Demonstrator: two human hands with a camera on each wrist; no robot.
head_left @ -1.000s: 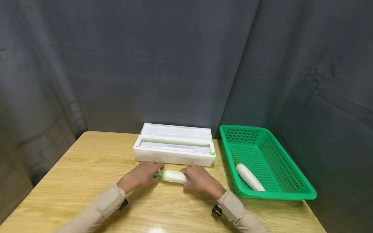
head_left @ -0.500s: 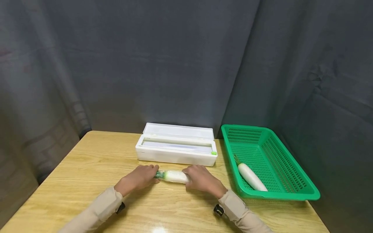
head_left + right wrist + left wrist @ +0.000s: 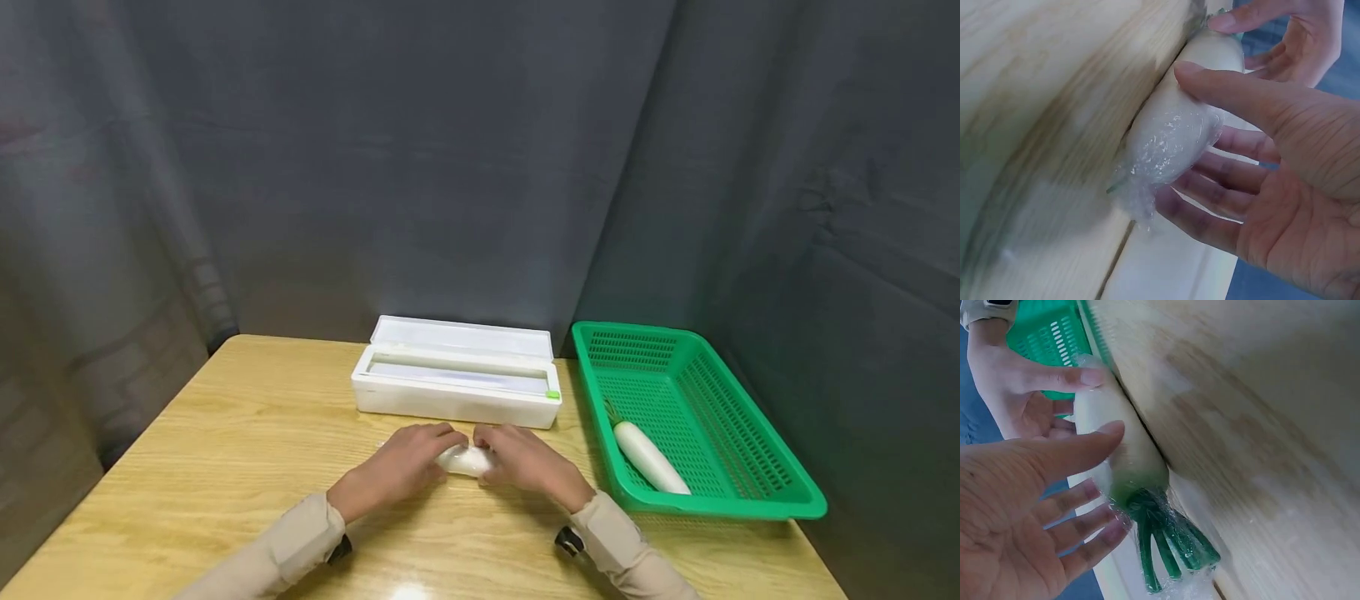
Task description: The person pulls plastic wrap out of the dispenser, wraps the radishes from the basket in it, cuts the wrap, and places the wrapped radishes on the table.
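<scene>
A white radish (image 3: 463,460) wrapped in clear plastic film lies on the table between my hands. My left hand (image 3: 405,467) holds it near the leafy end, thumb on top and fingers along the far side. My right hand (image 3: 521,458) grips the other half the same way. In the left wrist view, green stems (image 3: 1172,540) stick out under loose film beyond the left fingers. The right wrist view shows crinkled, gathered film (image 3: 1141,194) at the tapered tip. From the head camera, my left hand hides the stems.
Behind the hands stands a white cling film box (image 3: 456,402) with its lid raised and a green slider (image 3: 552,394) at its right end. To the right, a green basket (image 3: 626,497) holds an unwrapped radish (image 3: 648,458). A dark curtain (image 3: 420,167) hangs behind the wooden table (image 3: 247,433).
My left hand has slid right along the radish from the stems onto the body, nearing my right hand. The right hand stays almost in place.
</scene>
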